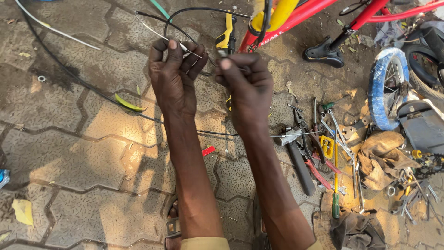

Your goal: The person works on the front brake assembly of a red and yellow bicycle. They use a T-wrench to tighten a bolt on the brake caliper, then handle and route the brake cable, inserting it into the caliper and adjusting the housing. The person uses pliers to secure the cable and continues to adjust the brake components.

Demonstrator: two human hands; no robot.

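Observation:
My left hand (173, 76) is closed around a thin steel cable (152, 28) and its black housing (194, 11), which loops up and away over the paving. My right hand (247, 85) sits right beside it, fingers pinched on the same cable near the housing end. Both hands are held out over the paved ground, knuckles up. A yellow and black hand tool (226, 37) lies just beyond my fingers.
A red bicycle frame (314, 11) with a black saddle (323, 54) lies at the top right. A small wheel wrapped in blue (386, 90) stands at right. Pliers, spanners and screwdrivers (323, 153) are spread beside brown rags (384, 157). A long black cable (69, 74) crosses the paving.

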